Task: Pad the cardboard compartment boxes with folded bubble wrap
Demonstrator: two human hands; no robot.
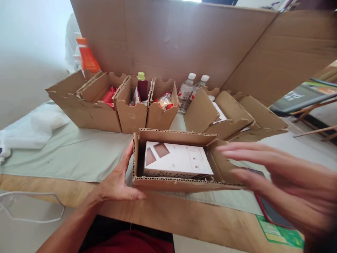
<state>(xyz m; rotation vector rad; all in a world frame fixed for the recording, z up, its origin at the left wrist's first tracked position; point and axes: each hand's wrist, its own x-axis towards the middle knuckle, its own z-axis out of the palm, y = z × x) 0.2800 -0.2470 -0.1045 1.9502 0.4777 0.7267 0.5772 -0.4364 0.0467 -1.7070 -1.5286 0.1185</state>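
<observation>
Left hand (118, 182): open, palm and fingers against the left wall of a small cardboard tray (181, 184), thumb along its near left corner; steadies it without closing around it.
Right hand (284, 179): open, fingers spread and extended leftward, over the tray's right flap; blurred, holding nothing, contact with the flap cannot be told.
Tray: on the counter (168, 218) at its near edge, atop a pale green cloth (73, 154).
White box (177, 161): lies flat inside the tray, brown shapes printed on top.
Phone (271, 211): dark, red-edged, on the counter under the right hand.
Behind: three open cardboard boxes (131, 112) in a row, holding red packets (109, 96) and a bottle with a green cap (142, 86); two clear water bottles (188, 89) to their right; a further opened box (231, 116).
Large cardboard sheet (184, 38): upright at the back.
</observation>
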